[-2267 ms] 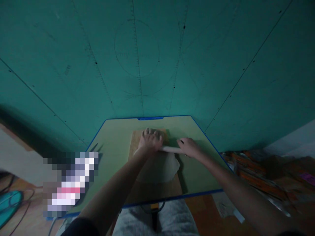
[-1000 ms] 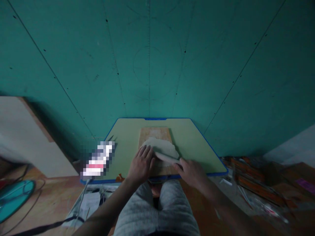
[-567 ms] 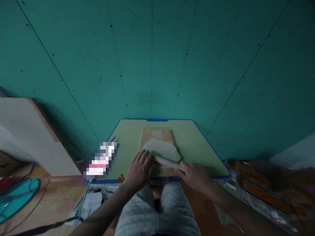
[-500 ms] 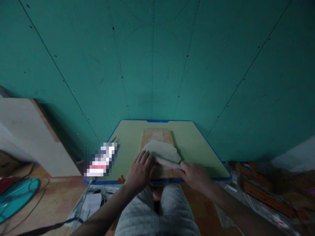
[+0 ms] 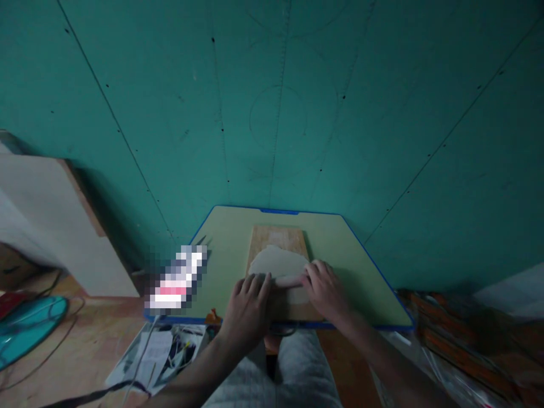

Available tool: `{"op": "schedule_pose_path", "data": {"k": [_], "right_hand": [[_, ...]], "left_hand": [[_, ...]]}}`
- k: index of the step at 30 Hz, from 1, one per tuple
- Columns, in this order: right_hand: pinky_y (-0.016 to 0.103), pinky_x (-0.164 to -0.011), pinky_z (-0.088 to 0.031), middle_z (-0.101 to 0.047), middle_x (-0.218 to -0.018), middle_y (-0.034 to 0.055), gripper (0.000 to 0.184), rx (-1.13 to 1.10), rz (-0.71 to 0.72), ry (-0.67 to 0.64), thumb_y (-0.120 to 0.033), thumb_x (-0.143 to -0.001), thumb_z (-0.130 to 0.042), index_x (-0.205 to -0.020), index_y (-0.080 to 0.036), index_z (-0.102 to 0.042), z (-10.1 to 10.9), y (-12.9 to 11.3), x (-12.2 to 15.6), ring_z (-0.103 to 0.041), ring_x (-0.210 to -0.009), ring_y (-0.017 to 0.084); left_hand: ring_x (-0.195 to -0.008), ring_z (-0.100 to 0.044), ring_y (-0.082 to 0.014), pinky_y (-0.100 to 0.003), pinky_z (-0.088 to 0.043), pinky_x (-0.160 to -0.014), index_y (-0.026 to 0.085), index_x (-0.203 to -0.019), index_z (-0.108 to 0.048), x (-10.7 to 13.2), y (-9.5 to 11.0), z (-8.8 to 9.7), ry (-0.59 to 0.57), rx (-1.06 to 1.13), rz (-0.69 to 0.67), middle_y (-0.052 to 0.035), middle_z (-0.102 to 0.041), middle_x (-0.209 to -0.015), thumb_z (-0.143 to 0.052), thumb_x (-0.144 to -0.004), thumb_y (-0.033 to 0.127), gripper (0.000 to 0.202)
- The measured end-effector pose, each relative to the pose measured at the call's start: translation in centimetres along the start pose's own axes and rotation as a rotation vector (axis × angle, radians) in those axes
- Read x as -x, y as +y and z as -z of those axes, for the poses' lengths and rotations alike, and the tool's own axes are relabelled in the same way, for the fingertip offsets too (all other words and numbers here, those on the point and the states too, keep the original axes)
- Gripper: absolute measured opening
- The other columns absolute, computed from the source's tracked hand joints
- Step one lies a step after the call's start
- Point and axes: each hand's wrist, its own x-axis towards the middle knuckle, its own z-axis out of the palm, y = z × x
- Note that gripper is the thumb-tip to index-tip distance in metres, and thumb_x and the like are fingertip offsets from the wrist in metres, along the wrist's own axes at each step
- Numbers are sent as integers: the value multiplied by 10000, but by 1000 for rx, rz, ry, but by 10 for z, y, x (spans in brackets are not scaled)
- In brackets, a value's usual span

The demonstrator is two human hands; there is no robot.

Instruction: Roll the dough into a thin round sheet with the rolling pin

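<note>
A flat sheet of pale dough [image 5: 278, 260] lies on a wooden board [image 5: 259, 238], part of it showing on the near side of a slim rolling pin [image 5: 289, 281]. Across the dough, the pin runs roughly level. My left hand [image 5: 246, 303] rests over the pin's left end with its fingers bent forward. My right hand [image 5: 327, 289] curls round the other end. Both pin ends are hidden under my fingers.
The board sits on a pale green folding table [image 5: 352, 249] with a blue rim against a green wall [image 5: 280, 102]. A pixelated object [image 5: 178, 277] lies at the table's left. Below is a box of cables [image 5: 182, 351]; a white panel [image 5: 63, 226] leans at far left.
The pin has turned from slanting to nearly level. My right hand has moved up beside the dough, and its fingers now cover the pin's end. The camera view has shifted slightly.
</note>
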Motion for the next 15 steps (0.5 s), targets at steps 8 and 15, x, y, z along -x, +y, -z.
{"op": "schedule_pose_path", "data": {"k": [8, 15], "right_hand": [[536, -1163, -241, -350, -1549, 187, 645, -170, 237, 18, -481, -976, -389, -1480, -80, -346, -25, -33, 1, -221, -1466, 309], [530, -1197, -157, -334, -1569, 142, 597, -241, 387, -191, -439, -973, -402, -1475, -114, -387, -17, -35, -51, -199, -1476, 275]], "left_hand": [[-1271, -498, -331, -438, -466, -969, 71, -1442, -387, 40, 22, -5, 55, 15, -55, -205, -494, -1434, -510, -829, 262, 653], [-1343, -459, -304, -422, -455, -1045, 63, -1449, -375, 34, 5, -13, 88, 42, -57, -175, -490, -1451, -465, -865, 163, 599]]}}
